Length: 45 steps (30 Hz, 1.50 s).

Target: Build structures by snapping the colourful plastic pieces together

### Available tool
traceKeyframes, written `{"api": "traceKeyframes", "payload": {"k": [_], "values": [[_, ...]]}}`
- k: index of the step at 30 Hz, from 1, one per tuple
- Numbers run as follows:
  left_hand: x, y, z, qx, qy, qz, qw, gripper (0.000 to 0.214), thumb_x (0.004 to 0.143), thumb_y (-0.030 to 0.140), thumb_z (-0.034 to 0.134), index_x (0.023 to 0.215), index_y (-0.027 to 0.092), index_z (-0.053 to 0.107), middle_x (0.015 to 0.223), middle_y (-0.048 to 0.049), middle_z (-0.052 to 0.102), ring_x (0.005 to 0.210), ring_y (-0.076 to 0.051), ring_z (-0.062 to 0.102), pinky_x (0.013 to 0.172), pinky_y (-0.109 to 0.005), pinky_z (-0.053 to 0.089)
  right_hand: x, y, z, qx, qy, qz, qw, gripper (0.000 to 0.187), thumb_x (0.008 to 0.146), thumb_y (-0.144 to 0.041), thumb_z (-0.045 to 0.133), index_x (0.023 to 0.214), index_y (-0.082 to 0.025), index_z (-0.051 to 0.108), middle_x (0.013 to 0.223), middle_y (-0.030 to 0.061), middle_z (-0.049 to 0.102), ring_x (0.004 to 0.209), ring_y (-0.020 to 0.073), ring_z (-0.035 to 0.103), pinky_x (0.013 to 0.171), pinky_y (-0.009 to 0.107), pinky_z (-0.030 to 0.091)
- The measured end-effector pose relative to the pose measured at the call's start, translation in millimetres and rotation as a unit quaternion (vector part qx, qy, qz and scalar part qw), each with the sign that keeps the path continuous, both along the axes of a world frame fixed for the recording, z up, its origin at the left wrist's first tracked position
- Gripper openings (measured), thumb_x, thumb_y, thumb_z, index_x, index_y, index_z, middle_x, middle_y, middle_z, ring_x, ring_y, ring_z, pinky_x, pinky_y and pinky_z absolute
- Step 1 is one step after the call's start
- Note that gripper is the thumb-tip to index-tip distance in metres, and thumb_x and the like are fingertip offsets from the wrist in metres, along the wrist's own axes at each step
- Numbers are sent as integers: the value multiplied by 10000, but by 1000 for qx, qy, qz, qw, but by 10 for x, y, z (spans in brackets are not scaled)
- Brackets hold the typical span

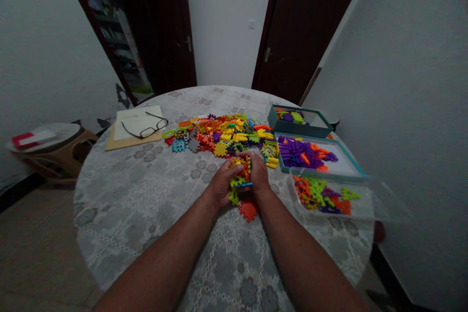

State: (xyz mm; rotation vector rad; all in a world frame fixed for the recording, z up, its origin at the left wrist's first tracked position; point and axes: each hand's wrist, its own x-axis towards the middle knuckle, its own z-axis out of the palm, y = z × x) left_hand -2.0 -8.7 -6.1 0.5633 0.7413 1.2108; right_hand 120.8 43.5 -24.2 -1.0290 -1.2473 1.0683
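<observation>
My left hand (222, 183) and my right hand (259, 174) are closed around the two sides of a small assembly of plastic building pieces (241, 171), in green, orange, yellow and blue. The left thumb lies across its near face; the right fingers are mostly hidden behind it. A light green piece sticks out at the lower left of the assembly. Just below my hands shows an orange-red notched piece (248, 209); whether it is joined to the assembly I cannot tell. Beyond my hands spreads a pile of loose interlocking pieces (220, 150) in many colours.
To the right stand a teal box (298, 128), a teal-rimmed tray (347, 161) with purple and orange pieces, and a clear plastic container (360, 207) with triangular pieces. Black glasses (148, 131) lie on papers (127, 119) at the left of the round table (153, 185).
</observation>
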Motion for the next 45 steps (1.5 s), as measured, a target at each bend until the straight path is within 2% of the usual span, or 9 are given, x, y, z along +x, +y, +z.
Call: {"api": "traceKeyframes", "payload": {"k": [4, 8, 13, 20, 26, 33, 38, 41, 45], "values": [[-14, 33, -38, -5, 19, 20, 1000, 590, 754, 317, 912, 1276, 224, 654, 932, -42, 742, 637, -161, 698, 441, -208, 530, -6, 46, -16, -12, -24, -24, 999, 454, 983, -589, 535, 974, -221, 802, 1031, 58, 823, 940, 243, 737, 878, 350, 565], [-42, 70, -20, 15, 6, 29, 999, 540, 740, 297, 909, 1212, 186, 670, 817, -13, 706, 537, -122, 624, 364, -160, 403, -43, 22, -3, -2, -29, -35, 999, 442, 989, -578, 545, 1006, -215, 796, 1008, 51, 810, 964, 247, 726, 878, 346, 557], [-86, 107, 23, 14, -8, 42, 999, 498, 722, 281, 924, 1142, 177, 677, 856, -21, 740, 575, -139, 666, 391, -179, 443, -66, -1, -27, 5, -24, -12, 1000, 443, 1008, -584, 539, 1082, -215, 773, 1033, 44, 798, 1019, 254, 713, 913, 349, 556], [-152, 112, 74, -26, -20, 59, 998, 439, 722, 215, 894, 1100, 182, 674, 843, -24, 753, 618, -170, 708, 485, -232, 543, -40, -57, 71, 114, -88, 19, 989, 468, 1085, -536, 470, 1176, -225, 807, 1213, 87, 764, 1186, 248, 676, 1126, 385, 479], [-164, 88, 114, -16, -30, 69, 997, 426, 732, 193, 889, 1099, 174, 674, 873, -38, 762, 647, -176, 723, 548, -253, 585, -21, -77, 96, 135, -113, 27, 984, 455, 1089, -499, 457, 1156, -231, 819, 1184, 91, 728, 1186, 238, 651, 1135, 381, 459], [-123, 90, 98, -14, -34, 88, 995, 410, 726, 218, 892, 1072, 172, 677, 918, -47, 785, 699, -196, 751, 633, -314, 648, 2, -15, 23, 73, -92, -33, 993, 424, 1049, -516, 447, 831, -239, 680, 894, 37, 692, 892, 224, 624, 890, 344, 504], [-138, 74, 127, -12, -15, 86, 996, 408, 742, 250, 879, 1087, 164, 680, 931, -71, 800, 699, -216, 766, 621, -333, 658, -22, 8, -33, -27, -6, -38, 999, 367, 995, -584, 523, 846, -257, 602, 727, -31, 623, 687, 185, 581, 659, 297, 503], [-154, 79, 100, -7, -1, 77, 997, 460, 753, 289, 882, 1139, 166, 666, 948, -92, 806, 701, -245, 781, 623, -372, 668, -41, 23, -66, -99, 50, -13, 994, 376, 942, -639, 594, 881, -269, 572, 624, -74, 561, 524, 162, 527, 491, 275, 443], [-163, 109, 45, -5, 2, 66, 998, 496, 746, 285, 890, 1164, 171, 648, 997, -113, 809, 748, -278, 803, 670, -418, 681, -35, 60, -79, -118, 54, -10, 992, 401, 899, -652, 649, 908, -253, 610, 600, -77, 575, 475, 150, 520, 433, 260, 422]]}}
